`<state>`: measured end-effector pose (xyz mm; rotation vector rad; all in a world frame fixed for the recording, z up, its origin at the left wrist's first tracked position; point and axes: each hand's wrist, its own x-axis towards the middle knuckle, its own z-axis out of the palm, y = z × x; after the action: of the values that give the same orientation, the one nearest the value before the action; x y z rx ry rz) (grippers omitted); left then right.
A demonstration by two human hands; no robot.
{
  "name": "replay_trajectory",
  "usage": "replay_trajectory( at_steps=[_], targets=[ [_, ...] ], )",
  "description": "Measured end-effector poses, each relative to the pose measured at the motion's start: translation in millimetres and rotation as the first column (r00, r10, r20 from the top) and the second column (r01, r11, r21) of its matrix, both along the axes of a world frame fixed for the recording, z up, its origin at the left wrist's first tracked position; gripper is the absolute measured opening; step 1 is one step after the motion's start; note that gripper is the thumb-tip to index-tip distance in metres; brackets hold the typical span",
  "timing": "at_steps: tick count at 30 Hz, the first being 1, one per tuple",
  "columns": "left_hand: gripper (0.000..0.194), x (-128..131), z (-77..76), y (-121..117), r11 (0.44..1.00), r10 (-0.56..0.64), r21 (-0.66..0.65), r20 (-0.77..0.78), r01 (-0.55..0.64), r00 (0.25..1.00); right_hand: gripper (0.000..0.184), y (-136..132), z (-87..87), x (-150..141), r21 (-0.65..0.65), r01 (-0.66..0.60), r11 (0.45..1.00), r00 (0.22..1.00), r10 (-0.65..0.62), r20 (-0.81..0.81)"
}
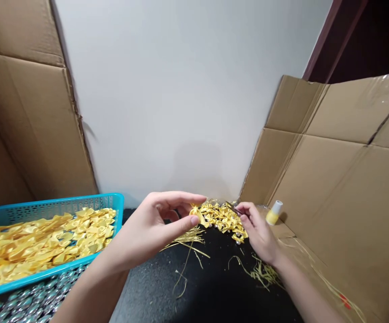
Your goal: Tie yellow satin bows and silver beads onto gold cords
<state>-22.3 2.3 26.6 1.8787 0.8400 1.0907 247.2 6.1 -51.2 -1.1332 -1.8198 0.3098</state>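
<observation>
Between the thumb and fingers of my left hand is a yellow ribbon bow, held up above the black table. My right hand is closed round a slim dark metal tool, whose exact kind I cannot make out. Its tip points left toward the bow but stays apart from it. Behind and between my hands lies a pile of yellow bows, some with small shiny beads. Gold cords are spread on the table below my left hand.
At the left stands a blue plastic basket full of yellow bows, with many shiny dark beads in front. Loose cord scraps lie below my right wrist. A yellow-and-white bottle stands by the right cardboard. A white wall is behind.
</observation>
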Motion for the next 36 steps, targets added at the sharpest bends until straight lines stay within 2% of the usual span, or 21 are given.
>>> replay_trajectory(
  at_steps=[2, 4, 7, 12, 20, 28, 36],
  targets=[
    [0.031, 4, 0.4, -4, 0.999, 0.023, 0.041, -0.047, -0.021, 0.999, 0.023, -8, 23.2, -13, 0.216, -0.047, 0.975, 0.999, 0.050, -0.008],
    [0.027, 9, 0.6, -8, 0.994, 0.051, 0.102, -0.071, -0.044, 0.996, 0.024, -15, 38.6, -25, 0.352, -0.102, 0.930, 0.994, 0.087, 0.060],
    [0.025, 13, -0.3, -12, 0.979, 0.068, 0.196, -0.090, -0.050, 0.994, 0.024, -18, 46.0, -37, 0.458, -0.117, 0.881, 0.990, 0.064, 0.128],
    [0.026, 15, -3.7, -14, 0.958, 0.090, 0.283, -0.119, -0.053, 0.989, 0.026, -10, 40.6, -36, 0.499, -0.140, 0.855, 0.978, 0.040, 0.204],
    [0.026, 16, -5.2, -11, 0.943, 0.105, 0.329, -0.144, -0.052, 0.984, 0.027, -7, 37.0, -33, 0.518, -0.137, 0.844, 0.971, 0.010, 0.241],
    [0.025, 17, -4.7, -12, 0.938, 0.107, 0.343, -0.177, -0.040, 0.978, 0.022, -8, 38.6, -35, 0.551, -0.113, 0.827, 0.966, -0.039, 0.256],
    [0.025, 17, -2.7, -14, 0.954, 0.127, 0.294, -0.208, -0.062, 0.970, 0.026, -7, 38.9, -36, 0.565, -0.108, 0.818, 0.969, -0.042, 0.245]
  ],
)
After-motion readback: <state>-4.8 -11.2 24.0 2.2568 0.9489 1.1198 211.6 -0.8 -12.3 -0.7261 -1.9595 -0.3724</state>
